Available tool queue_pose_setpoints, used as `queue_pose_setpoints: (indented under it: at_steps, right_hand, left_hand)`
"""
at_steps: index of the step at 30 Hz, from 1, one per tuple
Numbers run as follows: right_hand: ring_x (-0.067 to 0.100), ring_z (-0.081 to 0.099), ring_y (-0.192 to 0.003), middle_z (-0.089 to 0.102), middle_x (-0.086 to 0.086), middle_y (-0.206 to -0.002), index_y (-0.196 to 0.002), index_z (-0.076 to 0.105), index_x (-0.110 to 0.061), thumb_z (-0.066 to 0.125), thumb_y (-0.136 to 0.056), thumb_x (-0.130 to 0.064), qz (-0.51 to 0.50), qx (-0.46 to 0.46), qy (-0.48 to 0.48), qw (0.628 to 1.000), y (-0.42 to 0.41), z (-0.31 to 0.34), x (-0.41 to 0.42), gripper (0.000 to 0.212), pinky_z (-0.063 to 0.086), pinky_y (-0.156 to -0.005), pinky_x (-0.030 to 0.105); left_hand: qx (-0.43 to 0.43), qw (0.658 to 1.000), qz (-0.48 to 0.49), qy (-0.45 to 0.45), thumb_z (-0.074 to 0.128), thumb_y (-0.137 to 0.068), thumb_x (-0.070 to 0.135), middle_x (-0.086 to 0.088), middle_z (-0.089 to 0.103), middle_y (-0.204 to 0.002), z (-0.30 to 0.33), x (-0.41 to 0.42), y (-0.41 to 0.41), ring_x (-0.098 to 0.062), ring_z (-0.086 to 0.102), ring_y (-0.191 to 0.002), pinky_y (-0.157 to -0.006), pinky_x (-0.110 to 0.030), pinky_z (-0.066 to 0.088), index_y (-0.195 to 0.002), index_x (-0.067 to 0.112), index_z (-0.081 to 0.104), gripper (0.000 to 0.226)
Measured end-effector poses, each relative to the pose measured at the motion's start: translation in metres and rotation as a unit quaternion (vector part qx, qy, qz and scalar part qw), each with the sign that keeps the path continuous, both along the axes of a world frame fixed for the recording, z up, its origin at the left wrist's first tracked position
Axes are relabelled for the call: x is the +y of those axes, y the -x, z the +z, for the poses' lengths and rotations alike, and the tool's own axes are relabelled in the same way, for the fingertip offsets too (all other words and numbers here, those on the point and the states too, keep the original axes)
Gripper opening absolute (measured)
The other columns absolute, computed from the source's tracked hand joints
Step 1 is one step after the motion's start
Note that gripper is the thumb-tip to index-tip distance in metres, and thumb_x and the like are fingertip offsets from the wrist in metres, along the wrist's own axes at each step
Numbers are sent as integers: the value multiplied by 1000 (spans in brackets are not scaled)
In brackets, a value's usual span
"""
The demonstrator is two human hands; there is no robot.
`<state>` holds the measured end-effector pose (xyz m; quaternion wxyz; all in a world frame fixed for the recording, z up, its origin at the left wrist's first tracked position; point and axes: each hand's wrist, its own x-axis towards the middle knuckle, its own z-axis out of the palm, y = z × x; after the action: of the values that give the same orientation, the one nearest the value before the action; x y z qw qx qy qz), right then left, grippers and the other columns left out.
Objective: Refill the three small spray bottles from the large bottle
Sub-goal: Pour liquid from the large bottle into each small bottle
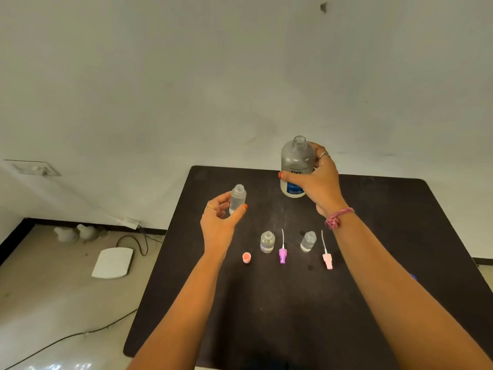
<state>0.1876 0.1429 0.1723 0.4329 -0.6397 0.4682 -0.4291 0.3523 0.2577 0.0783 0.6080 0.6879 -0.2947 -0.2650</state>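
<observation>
gripping the large bottle in right hand, left hand pinching small bottle.

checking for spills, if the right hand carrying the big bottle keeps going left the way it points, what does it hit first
Probably the small bottle in the left hand; the right hand and large bottle have open air before it, though depth is unclear.

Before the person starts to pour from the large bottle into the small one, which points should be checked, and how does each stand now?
1. Large bottle uncapped: ok.
2. Right hand grips it firmly: ok.
3. Held small bottle open and upright in the left hand: ok.
4. Large bottle's mouth above the small bottle's neck: not ok, they are apart.
5. Two other small bottles upright on the table, sprayers off: ok.
6. Liquid left in the large bottle: cannot tell.
</observation>
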Motion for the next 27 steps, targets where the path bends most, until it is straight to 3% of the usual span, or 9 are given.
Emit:
queue_pose_setpoints:
  at_steps: [9,14,20,27]
  right_hand:
    - [12,56,-106,57,-6,-118,-122,48,-26,88,-60,-14,-17,8,-10,1000,-3,-36,5,75,51,-88,24]
    - [13,57,-107,57,-5,-118,-123,49,-24,87,-62,-16,-20,29,-7,999,4,-56,6,73,51,-83,18]
    - [13,56,-107,56,-6,-118,-123,48,-25,87,-62,-19,-29,56,-11,998,12,-73,7,73,51,-90,25]
    - [11,55,-105,54,-11,-113,-119,45,-32,87,-63,-19,-30,66,-18,997,25,-86,8,71,49,-88,21]
  left_hand:
    - [21,994,5,-112,77,-78,20,1,64,-119,-48,3,-4,-9,60,-100,-86,-19,46,-118,22,59,44]
    - [30,985,2,-171,77,-79,17,-1,63,-121,-67,-1,-4,-9,58,-101,-92,-28,47,-118,19,58,44]
    - [22,979,-17,-204,77,-79,15,-1,64,-119,-84,-6,-4,-12,61,-105,-93,-29,48,-116,18,58,42]
    - [27,974,-18,-225,77,-78,11,-3,64,-119,-95,-9,-1,-15,61,-109,-93,-30,48,-115,16,59,41]
